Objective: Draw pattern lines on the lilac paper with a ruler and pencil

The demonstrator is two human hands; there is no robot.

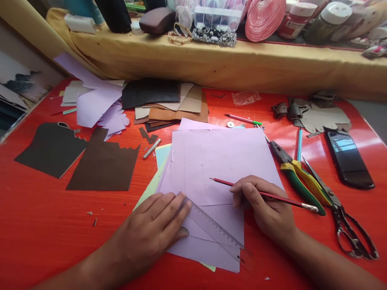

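My left hand (157,225) lies flat with fingers stretched out, pressing on a clear plastic ruler (211,223) and the lilac paper sheets (217,161) stacked on the red table (45,217). My right hand (266,205) is closed around a red pencil (223,183). The pencil's tip points left over the lilac paper, above the ruler. The ruler runs diagonally from my left fingertips down to the right.
Dark brown leather pieces (102,165) lie at the left. Pliers with yellow-green handles (299,179), scissors (341,217) and a black phone (347,157) lie at the right. A stack of leather and card (169,102) sits behind the paper. A cluttered yellow shelf (211,60) runs along the back.
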